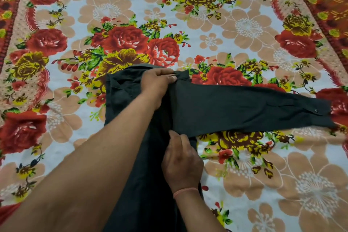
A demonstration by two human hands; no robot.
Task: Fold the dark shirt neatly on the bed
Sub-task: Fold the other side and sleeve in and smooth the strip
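Flowered bedspread [244, 24] underneath, dark shirt [143, 175] lying lengthwise at centre, right hand [181, 162] pinching cloth below the sleeve [254, 108] stretched out rightward, left hand [157, 81] farther up, fingers closed on the shoulder edge.

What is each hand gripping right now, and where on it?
Both grip the dark shirt: the left hand pinches the shoulder edge near the collar, the right hand pinches the fabric where the outstretched sleeve meets the body.
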